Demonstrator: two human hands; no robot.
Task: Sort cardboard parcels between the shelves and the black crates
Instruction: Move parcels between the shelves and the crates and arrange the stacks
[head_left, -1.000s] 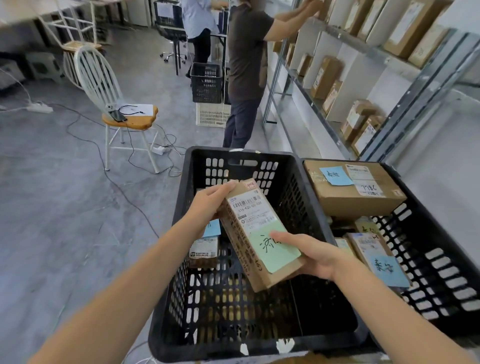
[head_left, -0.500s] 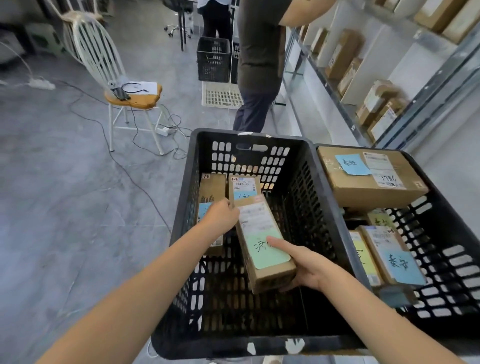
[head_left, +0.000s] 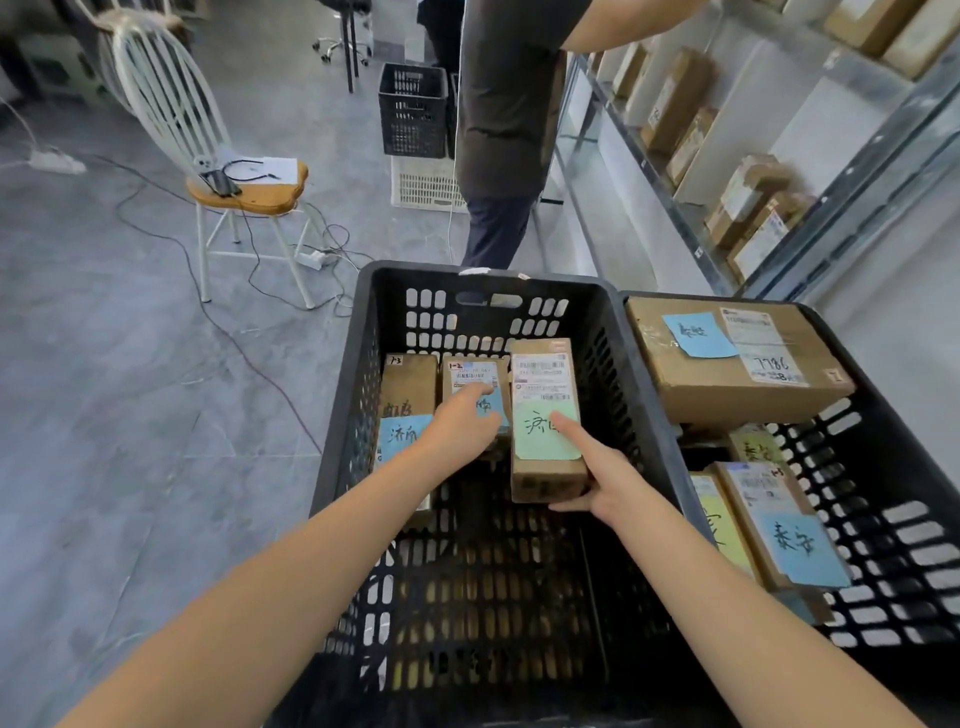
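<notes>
Right hand (head_left: 602, 486) grips green-note parcel (head_left: 543, 395) (inside crate (head_left: 358, 353)); left hand (head_left: 460, 426), fingers (head_left: 480, 391) straight, touches neighbouring parcel (head_left: 467, 374).

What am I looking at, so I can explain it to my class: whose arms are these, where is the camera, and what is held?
There is no machine: a person wears a camera on the head, so this single view looks down along their own bare arms. In front, the left black crate holds three cardboard parcels side by side; the right crate holds more, with a large parcel at its far end. The right hand grips the green-note parcel at its near end; the left hand rests on the middle parcel. Beyond, another person reaches toward shelves of parcels.
</notes>
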